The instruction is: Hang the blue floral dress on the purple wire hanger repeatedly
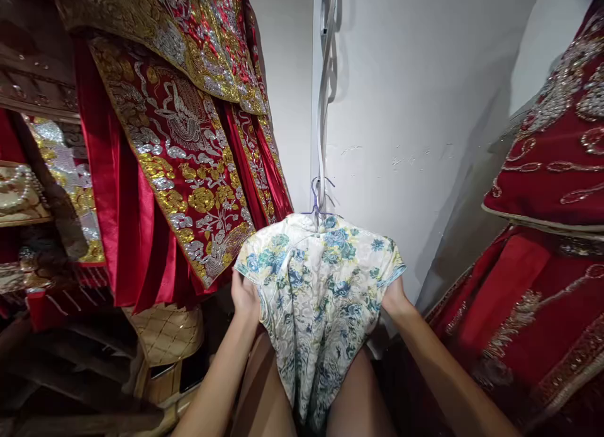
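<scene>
A short-sleeved white qipao dress (pixel 325 286) with blue, green and yellow flowers hangs on a thin dark-blue hanger (pixel 315 201) in front of me. The hanger's hook is up by the lower end of a white strap on the wall. My left hand (pixel 246 298) grips the edge of the left sleeve, its fingers partly behind the cloth. At the opposite sleeve, my right hand (pixel 394 297) holds the edge, most of its fingers hidden under the fabric. The dress's lower part drapes down between my legs.
Red embroidered gowns with gold and silver sequins (pixel 189 148) hang close on the left. Another red beaded gown (pixel 557 236) stands at the right. A white strap (pixel 323 97) runs down the wall (pixel 401 97). A quilted beige seat (pixel 170 330) is low at left.
</scene>
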{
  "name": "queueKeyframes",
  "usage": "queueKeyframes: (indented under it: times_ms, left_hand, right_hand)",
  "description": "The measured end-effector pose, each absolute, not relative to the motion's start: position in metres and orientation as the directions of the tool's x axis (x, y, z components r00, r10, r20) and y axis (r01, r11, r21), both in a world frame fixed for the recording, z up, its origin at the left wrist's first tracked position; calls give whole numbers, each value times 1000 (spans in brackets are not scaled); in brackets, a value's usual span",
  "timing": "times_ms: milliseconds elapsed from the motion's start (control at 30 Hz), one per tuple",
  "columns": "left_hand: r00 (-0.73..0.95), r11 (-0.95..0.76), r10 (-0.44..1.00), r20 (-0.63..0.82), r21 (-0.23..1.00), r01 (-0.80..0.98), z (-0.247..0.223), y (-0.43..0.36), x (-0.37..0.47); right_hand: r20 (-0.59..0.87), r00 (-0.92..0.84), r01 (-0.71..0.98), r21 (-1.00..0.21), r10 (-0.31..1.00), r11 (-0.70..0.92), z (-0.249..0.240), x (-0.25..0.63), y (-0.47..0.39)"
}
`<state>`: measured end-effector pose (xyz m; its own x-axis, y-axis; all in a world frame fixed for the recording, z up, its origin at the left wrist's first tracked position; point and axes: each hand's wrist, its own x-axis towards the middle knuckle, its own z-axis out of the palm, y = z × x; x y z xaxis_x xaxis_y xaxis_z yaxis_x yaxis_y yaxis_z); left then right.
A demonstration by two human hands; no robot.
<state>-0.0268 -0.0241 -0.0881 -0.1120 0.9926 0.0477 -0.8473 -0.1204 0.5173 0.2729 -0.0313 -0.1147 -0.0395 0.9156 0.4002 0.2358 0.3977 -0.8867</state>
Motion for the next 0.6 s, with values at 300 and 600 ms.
queueKeyframes:
  times_ms: [300,600]
  left_hand:
    - [-293,-422,905,309,744,-518,-17,-4,-37]
    - [-89,-455,731,676,582,674,-78,4,-55]
  right_hand:
    - [286,491,-457,-719,823,523,-1,283,-32]
    - [571,41,-77,-816,820,572,23,209,-115]
